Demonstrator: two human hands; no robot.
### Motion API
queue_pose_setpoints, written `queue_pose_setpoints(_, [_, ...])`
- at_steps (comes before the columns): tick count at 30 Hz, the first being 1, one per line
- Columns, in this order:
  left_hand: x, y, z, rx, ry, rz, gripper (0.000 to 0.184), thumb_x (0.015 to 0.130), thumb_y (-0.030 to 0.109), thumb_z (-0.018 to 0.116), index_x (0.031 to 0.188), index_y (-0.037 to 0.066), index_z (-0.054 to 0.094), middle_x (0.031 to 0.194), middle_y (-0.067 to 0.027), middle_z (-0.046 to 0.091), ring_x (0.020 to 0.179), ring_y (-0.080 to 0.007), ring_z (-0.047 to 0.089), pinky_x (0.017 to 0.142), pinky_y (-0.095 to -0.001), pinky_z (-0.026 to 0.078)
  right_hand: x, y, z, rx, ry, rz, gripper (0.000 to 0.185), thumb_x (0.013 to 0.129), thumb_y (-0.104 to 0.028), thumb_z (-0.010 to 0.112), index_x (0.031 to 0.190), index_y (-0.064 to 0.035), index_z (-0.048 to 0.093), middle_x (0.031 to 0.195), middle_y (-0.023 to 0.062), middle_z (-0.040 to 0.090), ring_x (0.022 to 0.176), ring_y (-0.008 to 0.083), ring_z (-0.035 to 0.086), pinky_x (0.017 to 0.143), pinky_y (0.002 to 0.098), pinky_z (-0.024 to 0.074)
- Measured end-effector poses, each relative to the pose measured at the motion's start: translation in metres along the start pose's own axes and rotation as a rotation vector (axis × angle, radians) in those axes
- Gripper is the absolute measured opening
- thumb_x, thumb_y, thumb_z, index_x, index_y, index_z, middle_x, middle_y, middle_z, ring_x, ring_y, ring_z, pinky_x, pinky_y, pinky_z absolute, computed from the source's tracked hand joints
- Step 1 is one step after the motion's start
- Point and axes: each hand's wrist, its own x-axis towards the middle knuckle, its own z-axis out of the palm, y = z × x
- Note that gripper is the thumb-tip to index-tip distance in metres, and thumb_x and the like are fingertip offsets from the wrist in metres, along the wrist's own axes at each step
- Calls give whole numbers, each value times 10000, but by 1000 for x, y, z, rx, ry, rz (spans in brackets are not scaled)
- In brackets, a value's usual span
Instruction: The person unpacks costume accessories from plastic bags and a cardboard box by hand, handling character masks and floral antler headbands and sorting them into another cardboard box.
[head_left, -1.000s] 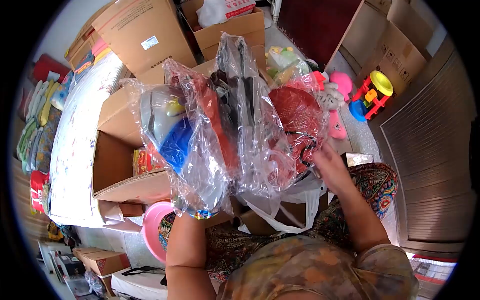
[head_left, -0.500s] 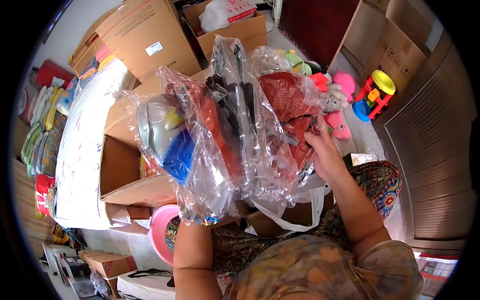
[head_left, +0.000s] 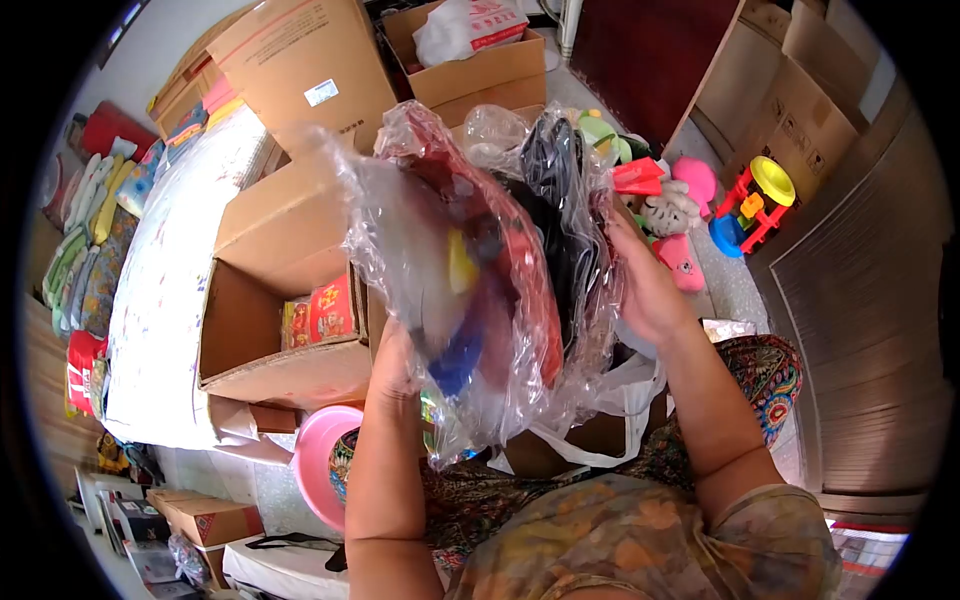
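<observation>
Between my hands is a bundle of clear plastic bags (head_left: 540,300) holding mask-like shells. The nearest shell on the left is silver with a yellow spot and a blue part (head_left: 455,360), blurred by motion. Behind it stand a red one (head_left: 535,270) and a black one (head_left: 565,190). My left hand (head_left: 396,355) grips the bundle's left side, its fingers mostly hidden behind the plastic. On the right side my right hand (head_left: 648,295) presses in, fingers partly covered. Beneath the bundle, a white carrier bag (head_left: 610,410) lies open by my lap.
At left stands an open cardboard box (head_left: 285,375) with red packets (head_left: 325,315) inside. A pink basin (head_left: 315,465) is below it. Toys, including a yellow-and-red toy (head_left: 755,205), lie on the floor at right. Another box (head_left: 475,70) holds a white bag.
The bundle has been turned and squeezed together, moving right on its left side. My left hand has risen to its side, and the red packets in the box show more.
</observation>
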Motion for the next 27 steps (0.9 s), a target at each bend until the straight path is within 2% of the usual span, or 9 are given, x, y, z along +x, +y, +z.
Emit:
queue_pose_setpoints(4, [-5,-2,3,-28,108,-142,438,753,125,551,1141,-11,401,1037,-111,524,910,-206,536,759,-318,454,2,13,-1,-87,89,-28,589,860,-305,412,1326,-80,130,1344,53,207,1219,179,220,984,301,187])
queue_pose_setpoints(6, [-21,27,45,228,151,-145,426,746,116,562,1122,-17,412,991,-102,543,875,-186,544,733,-309,461,1,18,-7,-143,45,-51,603,845,-293,447,1321,-70,152,1350,66,194,1230,182,190,992,301,162])
queue_pose_setpoints(8, [-25,26,49,177,109,-96,452,746,130,574,1139,-7,398,1009,-95,533,890,-179,532,769,-313,445,-1,20,-15,-162,96,27,556,852,-361,417,1306,-97,234,1280,59,346,1150,188,356,944,327,298])
queue_pose_setpoints(12, [-21,31,47,182,78,-118,525,739,139,588,1189,11,348,1057,-89,509,947,-178,503,834,-317,404,11,16,-21,-33,44,68,528,856,-281,432,1292,-55,239,1309,87,294,1192,183,287,988,295,208])
queue_pose_setpoints(15, [-18,35,40,301,-49,-36,622,744,193,581,1252,9,273,1156,-94,436,1049,-171,420,892,-288,334,21,9,-15,87,69,159,449,878,-319,383,1234,-49,335,1220,76,416,1095,184,419,932,317,323])
queue_pose_setpoints(18, [-19,46,39,281,-16,63,596,748,178,574,1236,2,282,1124,-92,459,1019,-169,443,877,-291,352,36,4,2,122,7,215,435,881,-324,374,1230,-65,348,1224,63,414,1096,182,417,934,317,320])
queue_pose_setpoints(22, [-27,77,37,172,144,101,381,729,191,570,1055,18,477,903,-66,546,805,-139,536,684,-247,456,67,-1,45,-5,4,183,451,873,-344,385,1227,-66,353,1219,59,416,1093,173,416,921,295,329])
queue_pose_setpoints(24, [-35,101,39,104,349,122,412,682,169,605,1047,13,494,921,-84,565,820,-172,560,739,-287,463,99,6,59,1,-114,175,447,859,-360,412,1208,-83,377,1170,45,440,1053,151,422,897,308,340])
queue_pose_setpoints(27, [-11,125,-23,-8,270,230,342,688,201,602,965,6,551,877,-84,582,791,-174,563,722,-281,458,131,10,113,-172,-215,94,396,837,-400,436,1149,-159,408,1083,8,458,982,141,433,787,341,392])
